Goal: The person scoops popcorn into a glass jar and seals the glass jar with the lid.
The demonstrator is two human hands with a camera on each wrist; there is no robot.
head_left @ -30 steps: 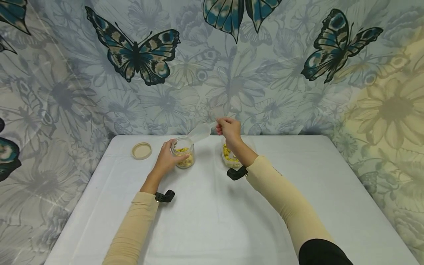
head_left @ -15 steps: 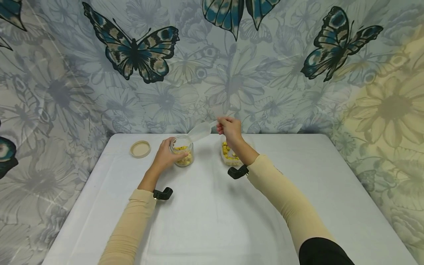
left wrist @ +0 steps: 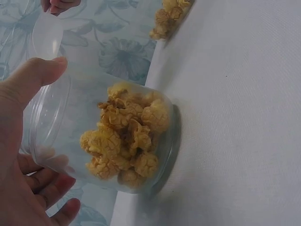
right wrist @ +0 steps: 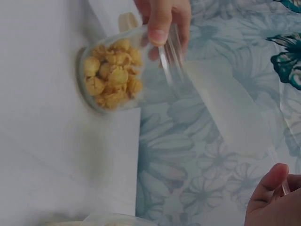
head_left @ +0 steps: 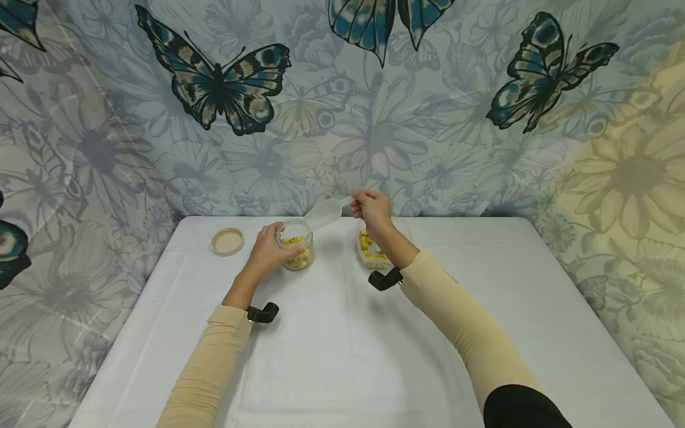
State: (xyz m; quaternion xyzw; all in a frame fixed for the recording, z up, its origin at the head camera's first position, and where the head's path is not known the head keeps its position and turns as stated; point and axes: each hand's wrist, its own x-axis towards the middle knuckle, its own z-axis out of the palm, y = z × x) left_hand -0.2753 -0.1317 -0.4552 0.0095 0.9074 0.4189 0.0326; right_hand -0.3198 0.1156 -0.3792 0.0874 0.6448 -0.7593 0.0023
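My left hand (head_left: pixel 270 248) grips a clear jar (left wrist: pixel 89 122) that stands on the table, thumb on one side and fingers on the other. Caramel-coloured popcorn (left wrist: pixel 127 136) fills the jar's lower part. Above and to the right, my right hand (head_left: pixel 373 209) pinches the thin handle of a translucent plastic scoop (head_left: pixel 324 214). The scoop's tip slopes down to the jar's mouth, and no popcorn shows on it in the right wrist view. Below my right hand sits a clear plastic tub (head_left: pixel 369 260) with more popcorn, partly hidden by the forearm.
A round beige-rimmed lid (head_left: pixel 227 242) lies on the table left of the jar. White cloth covers the table (head_left: pixel 321 356). Behind its far edge hangs a butterfly-and-flower patterned backdrop (head_left: pixel 385 119).
The whole head view has shifted slightly. Both hands, the jar and the scoop stay in nearly the same places.
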